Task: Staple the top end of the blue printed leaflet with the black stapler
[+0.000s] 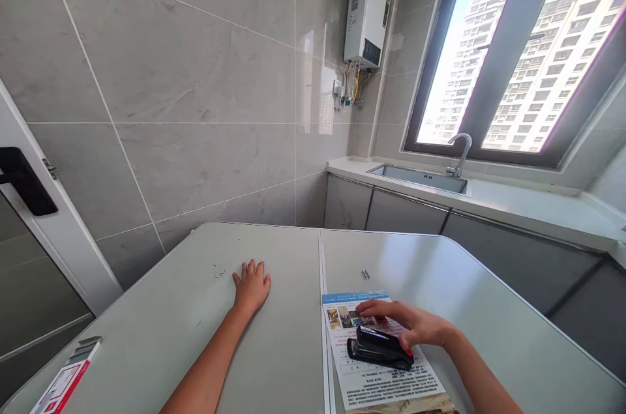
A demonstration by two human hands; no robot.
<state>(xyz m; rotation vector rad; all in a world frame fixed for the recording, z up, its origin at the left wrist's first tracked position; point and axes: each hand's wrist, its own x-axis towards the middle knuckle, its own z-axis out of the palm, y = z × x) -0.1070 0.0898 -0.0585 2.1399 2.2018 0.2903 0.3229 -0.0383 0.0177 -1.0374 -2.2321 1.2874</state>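
- On the pale table (286, 336), the cut-off far corners slope into the left and right edges; a straight seam (321, 270) runs between the person's two hands.
- Left of the seam, the left hand (252, 288) lies palm down, fingers spread, holding nothing; small loose bits (218, 270) are just beside it.
- Right of the seam, a printed sheet (364, 378) lies with its left edge along the seam, and the black stapler (380, 347) rests on it.
- The right hand (411, 324) is at the stapler, its thumb at the right end, fingers reaching over the far side; thumb and fingers are apart, and how firmly they touch it cannot be told.
- Beyond the sheet's blue top edge are two short strips (365, 274).
- Near the table's left edge lies a red-and-white packet (66, 378), contents unclear.
- Past the table, a sink (420, 177) is set into the counter (528, 202), its inside only partly seen.
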